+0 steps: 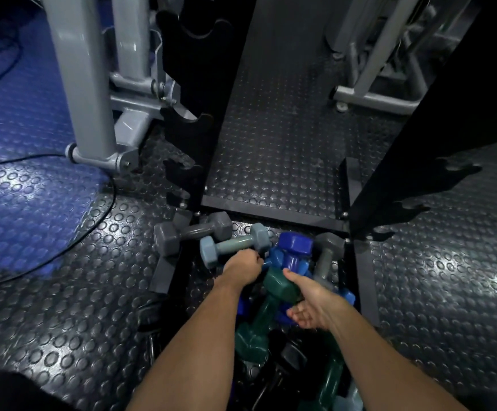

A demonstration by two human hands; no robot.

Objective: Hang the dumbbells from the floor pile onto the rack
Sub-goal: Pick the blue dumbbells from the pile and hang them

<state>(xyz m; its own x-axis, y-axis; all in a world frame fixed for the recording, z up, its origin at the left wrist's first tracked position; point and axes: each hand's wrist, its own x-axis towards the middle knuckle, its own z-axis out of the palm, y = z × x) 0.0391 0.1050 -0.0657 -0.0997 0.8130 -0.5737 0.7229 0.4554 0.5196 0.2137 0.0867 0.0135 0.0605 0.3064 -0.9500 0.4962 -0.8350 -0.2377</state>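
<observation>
Several coated dumbbells lie piled on the studded floor point(285, 161) at the rack point(208, 120) foot; left hand point(243, 266) closes around the pale blue dumbbell point(235, 243) handle, the sensible hold; right hand point(311, 302) half-open against the green dumbbell point(280, 284) head; rigid, likely dense, slightly slick.

The left hand point(243, 266) closes its grip on the light blue dumbbell point(235, 243) in the floor pile, while the right hand point(315, 304) cups a green dumbbell point(266, 310) below the black rack point(208, 114).
</observation>
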